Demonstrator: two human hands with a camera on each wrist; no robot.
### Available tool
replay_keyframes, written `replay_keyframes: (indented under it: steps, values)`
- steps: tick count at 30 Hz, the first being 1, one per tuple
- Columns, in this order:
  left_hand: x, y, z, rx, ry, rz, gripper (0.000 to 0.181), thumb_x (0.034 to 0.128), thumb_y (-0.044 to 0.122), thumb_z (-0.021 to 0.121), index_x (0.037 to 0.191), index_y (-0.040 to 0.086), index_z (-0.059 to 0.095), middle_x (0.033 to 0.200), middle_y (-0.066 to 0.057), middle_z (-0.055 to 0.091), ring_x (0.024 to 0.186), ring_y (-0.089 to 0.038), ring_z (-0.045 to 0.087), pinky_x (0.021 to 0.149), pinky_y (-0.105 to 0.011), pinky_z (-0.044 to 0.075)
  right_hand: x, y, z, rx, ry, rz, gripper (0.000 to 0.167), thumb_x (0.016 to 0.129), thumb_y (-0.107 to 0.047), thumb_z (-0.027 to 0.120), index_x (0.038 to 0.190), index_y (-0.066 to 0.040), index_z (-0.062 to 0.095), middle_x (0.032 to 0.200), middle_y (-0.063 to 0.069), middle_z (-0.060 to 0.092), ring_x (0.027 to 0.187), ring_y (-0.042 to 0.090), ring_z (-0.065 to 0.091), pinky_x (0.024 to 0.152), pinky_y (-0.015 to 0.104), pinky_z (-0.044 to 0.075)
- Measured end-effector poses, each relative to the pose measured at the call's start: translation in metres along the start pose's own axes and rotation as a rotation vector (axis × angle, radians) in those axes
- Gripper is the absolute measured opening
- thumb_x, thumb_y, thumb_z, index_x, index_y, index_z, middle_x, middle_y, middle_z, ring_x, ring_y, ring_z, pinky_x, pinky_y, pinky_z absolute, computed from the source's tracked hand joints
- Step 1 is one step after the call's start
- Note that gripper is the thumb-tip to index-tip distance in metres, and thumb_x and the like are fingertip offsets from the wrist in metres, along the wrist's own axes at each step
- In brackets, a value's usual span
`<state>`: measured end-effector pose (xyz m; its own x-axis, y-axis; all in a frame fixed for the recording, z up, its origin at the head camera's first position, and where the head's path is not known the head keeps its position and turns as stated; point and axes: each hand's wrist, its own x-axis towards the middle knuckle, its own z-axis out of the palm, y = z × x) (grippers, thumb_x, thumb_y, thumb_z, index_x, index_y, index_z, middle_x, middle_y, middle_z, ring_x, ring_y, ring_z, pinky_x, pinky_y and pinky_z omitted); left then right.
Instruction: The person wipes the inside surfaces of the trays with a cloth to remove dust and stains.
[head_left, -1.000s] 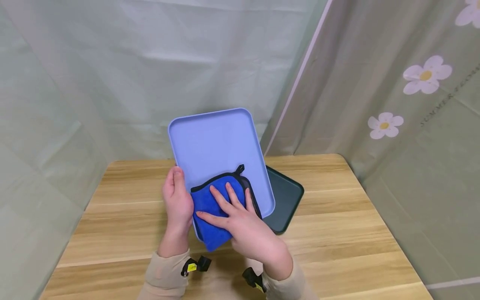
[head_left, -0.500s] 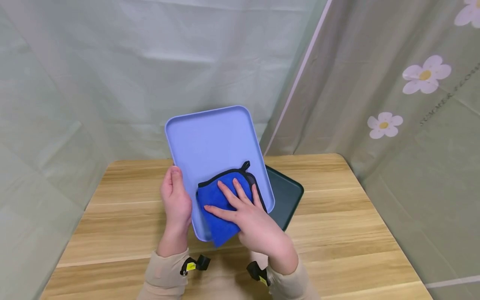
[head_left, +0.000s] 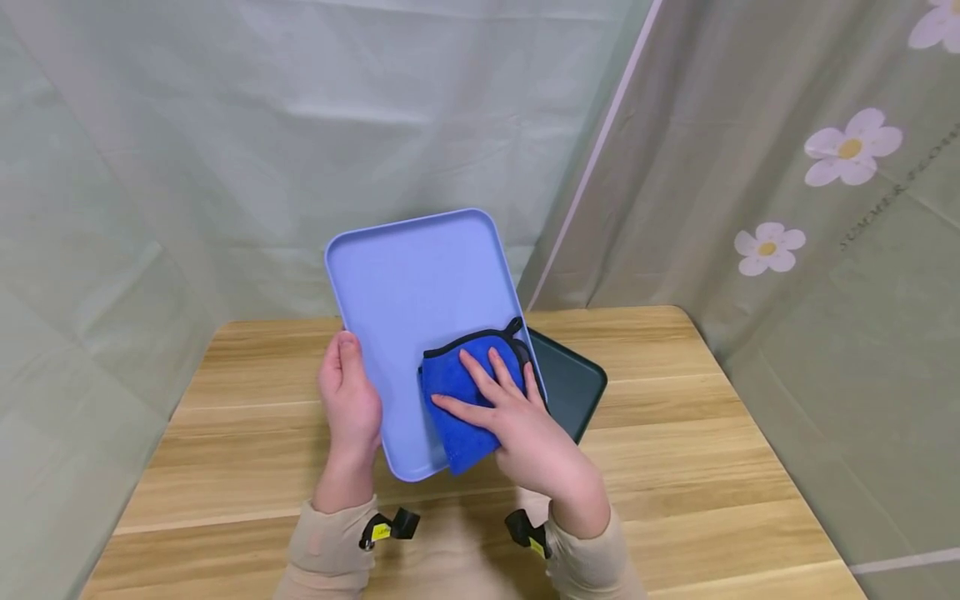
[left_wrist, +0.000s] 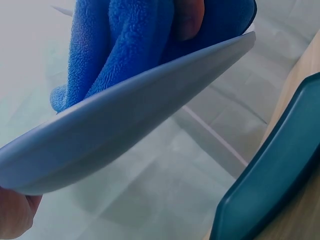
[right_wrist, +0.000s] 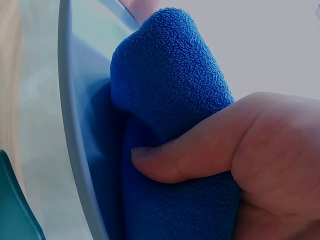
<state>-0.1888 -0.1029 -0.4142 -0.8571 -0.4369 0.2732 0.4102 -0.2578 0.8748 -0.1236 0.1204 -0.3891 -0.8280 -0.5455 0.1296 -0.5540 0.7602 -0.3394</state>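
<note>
A light blue rectangular tray (head_left: 408, 292) is held up off the table and tilted in the head view. My left hand (head_left: 351, 404) grips its left edge, thumb along the rim and the other fingers mostly hidden behind. With fingers spread and fairly straight, my right hand (head_left: 517, 421) presses a blue terry cloth (head_left: 457, 387) onto the tray's lower right part. The cloth has a black border and a small loop, and one corner hangs over the tray's lower rim. In the right wrist view the thumb (right_wrist: 175, 157) lies along the folded cloth.
A dark green tray (head_left: 573, 383) lies on the wooden table (head_left: 690, 483) behind and right of the blue one, partly covered by it in view. Pale curtains (head_left: 247, 167) hang around the table's back and sides, printed with flowers on the right.
My right hand has slid the cloth rightward and slightly upward across the blue tray. The blue tray has shifted slightly up and left in my left hand's grip.
</note>
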Motion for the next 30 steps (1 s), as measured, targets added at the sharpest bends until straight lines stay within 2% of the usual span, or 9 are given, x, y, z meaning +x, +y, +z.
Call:
replay_keyframes:
  steps: [14,21,25,30]
  values:
    - [0.0,0.0,0.003,-0.049,-0.006,-0.004,0.04,0.1166,0.026,0.046,0.083,0.006,0.051,0.082,-0.003,0.05,0.074,-0.016,0.053,0.067,-0.026,0.046,-0.002,-0.005,0.001,-0.014,-0.007,-0.005,0.121,0.072,0.028,0.065,0.162,-0.049,0.04,0.179,-0.007,-0.004,0.163,0.033,-0.012,0.12,0.076,-0.002]
    - [0.001,-0.002,0.005,-0.037,0.002,-0.009,0.042,0.1166,0.031,0.046,0.088,0.002,0.055,0.081,-0.003,0.052,0.073,-0.016,0.053,0.066,-0.026,0.047,-0.002,-0.009,0.003,-0.039,-0.032,-0.018,0.121,0.072,0.029,0.064,0.163,-0.049,0.039,0.179,-0.006,-0.004,0.162,0.033,-0.012,0.119,0.077,-0.002]
    - [0.002,-0.002,0.004,-0.028,0.015,-0.007,0.042,0.1164,0.03,0.046,0.086,0.002,0.054,0.08,-0.003,0.049,0.072,-0.016,0.052,0.066,-0.026,0.045,0.0,-0.012,0.005,-0.05,-0.035,-0.027,0.121,0.072,0.028,0.065,0.163,-0.048,0.039,0.179,-0.005,-0.004,0.162,0.034,-0.012,0.119,0.077,-0.001]
    - [0.007,-0.001,0.003,0.007,0.003,-0.007,0.043,0.1164,0.031,0.046,0.083,0.004,0.05,0.078,-0.002,0.045,0.071,-0.016,0.049,0.064,-0.025,0.043,0.003,-0.016,0.009,-0.08,-0.038,-0.022,0.122,0.073,0.026,0.067,0.164,-0.049,0.035,0.179,-0.003,-0.006,0.161,0.037,-0.013,0.118,0.079,0.001]
